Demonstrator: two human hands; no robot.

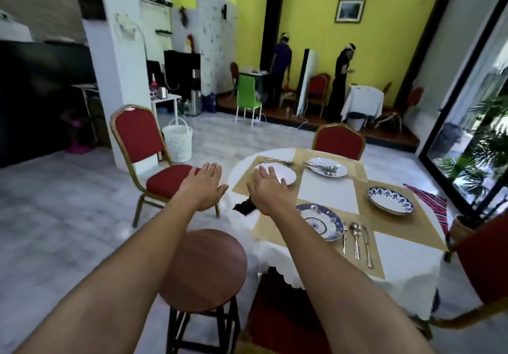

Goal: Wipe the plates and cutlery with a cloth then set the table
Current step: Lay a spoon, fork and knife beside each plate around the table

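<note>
Both my arms reach forward, palms down, fingers straight. My left hand [205,185] hovers over the red chair beside the table and holds nothing. My right hand [268,188] hangs above the table's near left edge, partly covering a white plate [283,173]. A dark cloth [243,205] lies on the tablecloth just below my right wrist. A blue-patterned plate [321,220] sits near me with a fork, spoon [355,237] and knife to its right. Another blue-rimmed plate [390,199] lies at the right. A white plate [328,167] at the back carries cutlery.
The round table [404,265] has a white cloth and tan placemats. A red chair [154,166] stands at its left, another at the far side [339,142] and one at my right. A brown round stool [204,268] stands below my arms. Two people stand at the back.
</note>
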